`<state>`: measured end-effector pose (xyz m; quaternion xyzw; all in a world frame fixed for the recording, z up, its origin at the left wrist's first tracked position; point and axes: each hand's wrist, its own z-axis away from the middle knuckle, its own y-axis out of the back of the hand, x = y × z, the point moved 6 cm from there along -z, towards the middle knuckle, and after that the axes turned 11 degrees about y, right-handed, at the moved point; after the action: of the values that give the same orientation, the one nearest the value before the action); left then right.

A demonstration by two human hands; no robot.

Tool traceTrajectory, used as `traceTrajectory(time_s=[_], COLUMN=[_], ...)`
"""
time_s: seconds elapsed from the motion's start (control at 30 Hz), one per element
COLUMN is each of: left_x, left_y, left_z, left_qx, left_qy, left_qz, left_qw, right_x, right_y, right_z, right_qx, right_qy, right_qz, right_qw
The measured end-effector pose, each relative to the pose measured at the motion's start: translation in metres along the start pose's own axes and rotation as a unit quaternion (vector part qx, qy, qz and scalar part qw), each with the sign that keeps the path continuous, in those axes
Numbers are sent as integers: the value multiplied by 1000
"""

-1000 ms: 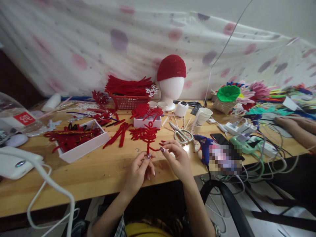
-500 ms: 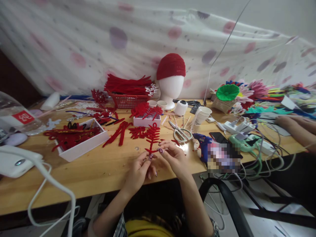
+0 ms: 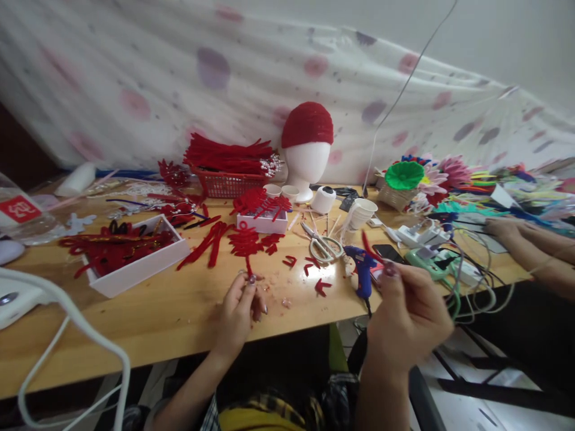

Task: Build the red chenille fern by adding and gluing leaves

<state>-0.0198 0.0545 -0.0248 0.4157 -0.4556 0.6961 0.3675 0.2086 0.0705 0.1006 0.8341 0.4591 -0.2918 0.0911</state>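
Observation:
My left hand (image 3: pixel 240 306) is closed, pinching the stem of a red pipe-cleaner sprig (image 3: pixel 244 239) that stands upright above my fingers, its looped leaflets spreading out. Off to the right and closer to the camera, my right hand (image 3: pixel 404 323) pinches a bent red pipe-cleaner piece (image 3: pixel 368 246) between thumb and finger. Just beyond that hand, a blue glue gun (image 3: pixel 362 268) rests at the table edge. Several small V-shaped red pieces (image 3: pixel 322 288) lie between my hands, near white-handled scissors (image 3: pixel 326 248).
A white box (image 3: pixel 137 266) of red pieces stands left. Behind are a red basket (image 3: pixel 238 185) of pipe cleaners, a foam head (image 3: pixel 306 163) in a red cap, and paper cups (image 3: pixel 363 211). Cables and power strips (image 3: pixel 415 233) crowd the right, near another person's arms (image 3: pixel 516 242).
My right hand has left the sprig and swung right, towards the camera, with a red piece in its fingers. My left hand shifted slightly left with the sprig. V-shaped pieces now show.

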Motion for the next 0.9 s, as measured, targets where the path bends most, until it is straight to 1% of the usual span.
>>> traceTrajectory(time_s=[0.07, 0.13, 0.2, 0.27, 0.33, 0.43, 0.5, 0.6, 0.7, 0.77, 0.83, 0.9], left_x=[1, 1, 0, 0, -1, -1, -1, -3, -5, -7, -9, -9], left_y=[4, 5, 6, 5, 5, 5, 5, 4, 4, 5, 5, 5], left_z=[0, -1, 0, 0, 1, 1, 1, 1, 2, 3, 5, 6], left_qx=[19, 25, 26, 25, 26, 26, 27, 25, 16, 13, 14, 16], left_qy=[-9, -9, -6, -2, 1, 6, 10, 19, 32, 43, 54, 61], left_qz=[21, 33, 37, 40, 41, 42, 42, 37, 28, 25, 27, 28], left_qw=[1000, 999, 999, 999, 999, 999, 999, 999, 999, 999, 998, 998], right_x=[10, 26, 36, 41, 42, 43, 42, 38, 33, 31, 32, 35], right_y=[-14, -31, -46, -58, -67, -76, -77, -71, -51, -29, -4, 16], right_z=[12, 32, 54, 71, 83, 93, 97, 97, 84, 65, 42, 24], right_qx=[-84, -177, -247, -295, -329, -375, -404, -449, -485, -474, -436, -397], right_qy=[-11, -38, -37, -14, 7, 19, 22, 15, 3, 18, 20, 30], right_qz=[24, 28, 35, 46, 51, 50, 47, 37, 35, 68, 125, 178], right_qw=[996, 983, 968, 954, 943, 925, 913, 893, 874, 878, 891, 900])
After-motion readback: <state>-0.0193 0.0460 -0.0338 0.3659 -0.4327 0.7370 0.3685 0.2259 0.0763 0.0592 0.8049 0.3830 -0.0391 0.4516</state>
